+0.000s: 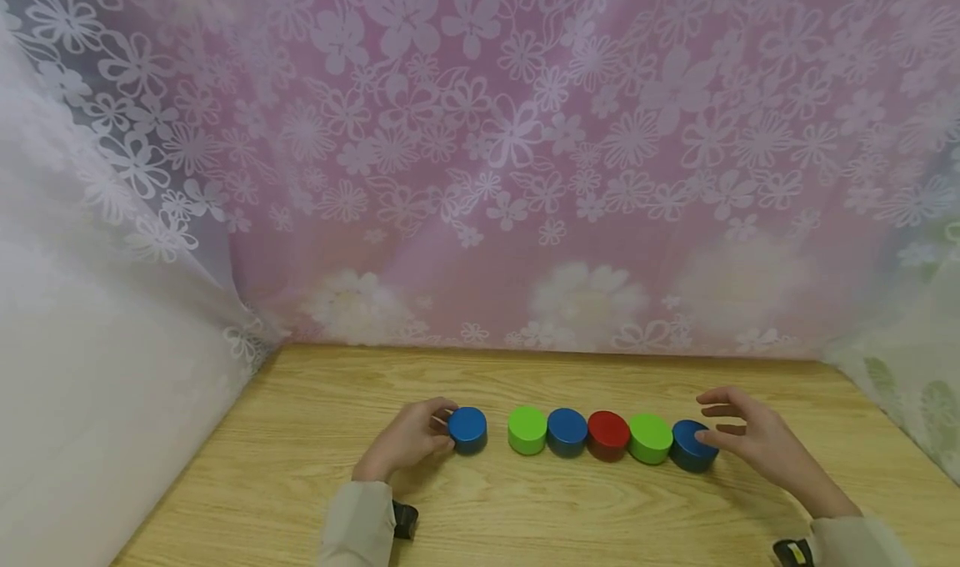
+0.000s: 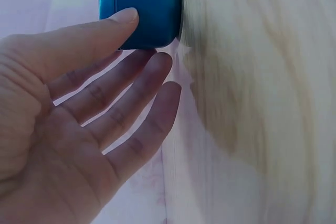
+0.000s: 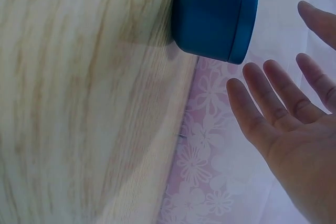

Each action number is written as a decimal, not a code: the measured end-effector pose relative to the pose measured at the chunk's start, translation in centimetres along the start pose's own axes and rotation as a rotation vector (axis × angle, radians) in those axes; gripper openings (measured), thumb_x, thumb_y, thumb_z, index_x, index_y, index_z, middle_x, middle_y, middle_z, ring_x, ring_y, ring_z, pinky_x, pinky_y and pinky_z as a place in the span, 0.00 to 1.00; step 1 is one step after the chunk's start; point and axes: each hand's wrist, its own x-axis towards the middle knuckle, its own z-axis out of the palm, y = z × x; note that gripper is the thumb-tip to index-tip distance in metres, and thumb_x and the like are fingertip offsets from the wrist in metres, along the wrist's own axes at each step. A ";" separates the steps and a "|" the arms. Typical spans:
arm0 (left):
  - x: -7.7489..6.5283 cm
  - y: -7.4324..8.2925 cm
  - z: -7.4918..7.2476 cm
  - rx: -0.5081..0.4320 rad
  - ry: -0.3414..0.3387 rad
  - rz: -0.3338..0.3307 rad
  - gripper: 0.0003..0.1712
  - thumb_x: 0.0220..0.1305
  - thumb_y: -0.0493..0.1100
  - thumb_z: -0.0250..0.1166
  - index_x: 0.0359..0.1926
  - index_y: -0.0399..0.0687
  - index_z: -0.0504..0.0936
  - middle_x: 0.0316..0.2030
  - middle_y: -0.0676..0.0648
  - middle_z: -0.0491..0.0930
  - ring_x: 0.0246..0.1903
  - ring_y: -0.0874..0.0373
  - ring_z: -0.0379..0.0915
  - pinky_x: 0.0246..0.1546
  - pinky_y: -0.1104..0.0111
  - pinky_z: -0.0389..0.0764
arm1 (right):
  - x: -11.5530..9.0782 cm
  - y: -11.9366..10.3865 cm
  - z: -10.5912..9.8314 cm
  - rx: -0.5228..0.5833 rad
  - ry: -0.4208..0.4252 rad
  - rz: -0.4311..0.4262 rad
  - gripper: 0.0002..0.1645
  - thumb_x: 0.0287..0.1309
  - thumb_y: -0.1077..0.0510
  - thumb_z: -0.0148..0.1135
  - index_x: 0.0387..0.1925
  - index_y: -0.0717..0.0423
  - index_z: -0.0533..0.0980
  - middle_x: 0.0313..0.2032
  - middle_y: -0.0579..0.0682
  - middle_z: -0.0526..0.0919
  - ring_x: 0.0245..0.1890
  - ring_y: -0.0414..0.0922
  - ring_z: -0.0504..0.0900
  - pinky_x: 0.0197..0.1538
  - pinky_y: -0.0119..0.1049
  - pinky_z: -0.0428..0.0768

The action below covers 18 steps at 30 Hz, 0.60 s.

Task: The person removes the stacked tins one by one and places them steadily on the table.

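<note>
At the left end of a row of round lidded tins, my left hand (image 1: 411,439) holds a blue tin (image 1: 468,430) by its left side. In the left wrist view the thumb (image 2: 125,17) lies against the tin's side (image 2: 149,19) and the index fingertip is hidden behind it. My right hand (image 1: 759,440) hovers over the blue tin (image 1: 693,448) at the right end, its fingers spread. The right wrist view shows those fingers (image 3: 281,98) apart from that tin (image 3: 210,14).
Between the end tins stand a green tin (image 1: 527,431), a blue tin (image 1: 567,433), a red tin (image 1: 608,436) and another green tin (image 1: 650,439), side by side. A gap separates the leftmost tin. Flowered curtains (image 1: 510,175) enclose the wooden table (image 1: 570,517).
</note>
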 end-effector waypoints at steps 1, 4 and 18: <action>0.2 0.1 0.1 -0.001 -0.001 0.004 0.24 0.60 0.24 0.68 0.58 0.27 0.77 0.49 0.32 0.82 0.47 0.38 0.81 0.47 0.51 0.83 | 0.0 0.0 0.0 0.001 0.000 0.000 0.25 0.61 0.64 0.71 0.56 0.68 0.73 0.53 0.65 0.78 0.46 0.40 0.83 0.42 0.29 0.82; 0.6 0.2 0.5 0.001 -0.002 0.005 0.22 0.61 0.25 0.68 0.57 0.27 0.78 0.48 0.34 0.82 0.46 0.40 0.81 0.46 0.53 0.83 | 0.0 0.0 0.1 0.006 0.004 -0.001 0.24 0.61 0.65 0.71 0.56 0.68 0.73 0.52 0.65 0.78 0.46 0.39 0.82 0.42 0.30 0.82; 1.1 0.3 1.8 0.037 0.011 -0.011 0.15 0.65 0.31 0.69 0.51 0.32 0.82 0.44 0.40 0.83 0.44 0.45 0.82 0.45 0.56 0.84 | -0.5 0.0 0.5 0.001 0.042 0.001 0.25 0.59 0.66 0.72 0.56 0.67 0.74 0.52 0.64 0.79 0.45 0.28 0.77 0.40 0.30 0.83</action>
